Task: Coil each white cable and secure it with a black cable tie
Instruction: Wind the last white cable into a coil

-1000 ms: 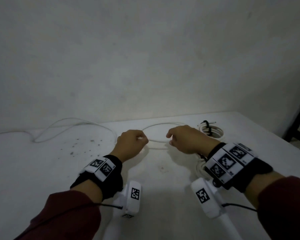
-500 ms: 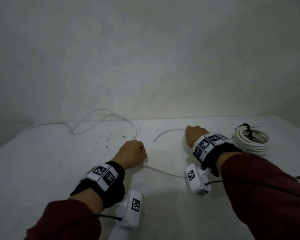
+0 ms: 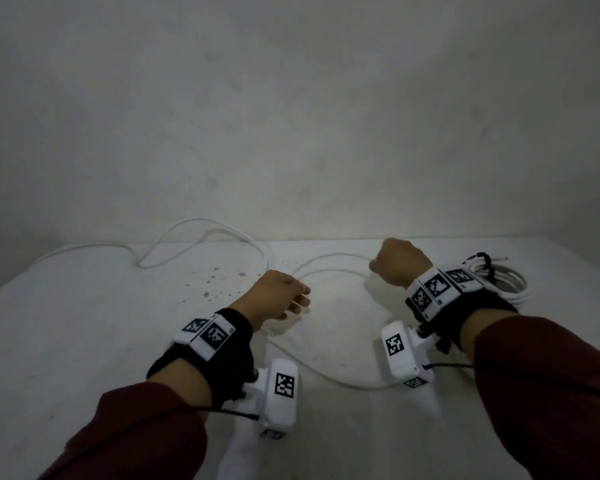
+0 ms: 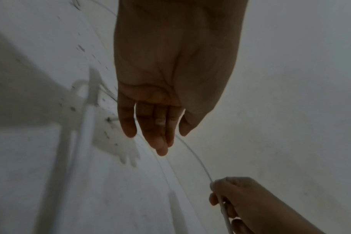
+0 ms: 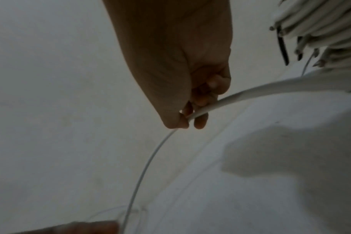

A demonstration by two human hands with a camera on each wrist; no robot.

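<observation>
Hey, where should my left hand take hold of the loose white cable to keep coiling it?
Probably the slack stretch just beyond the left hand, coming from above with a thumb-and-finger pinch. The loose white cable lies flat there in an open curve running to the right hand, which already grips it.

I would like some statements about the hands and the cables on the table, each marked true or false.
1. The right hand grips the loose thin white cable. True.
2. The left hand is a tight fist around the cable. False: its fingers are straight and hold nothing.
3. A coiled white cable bundle lies beside the right wrist. True.
4. That bundle has no tie. False: a black cable tie wraps it.
</observation>
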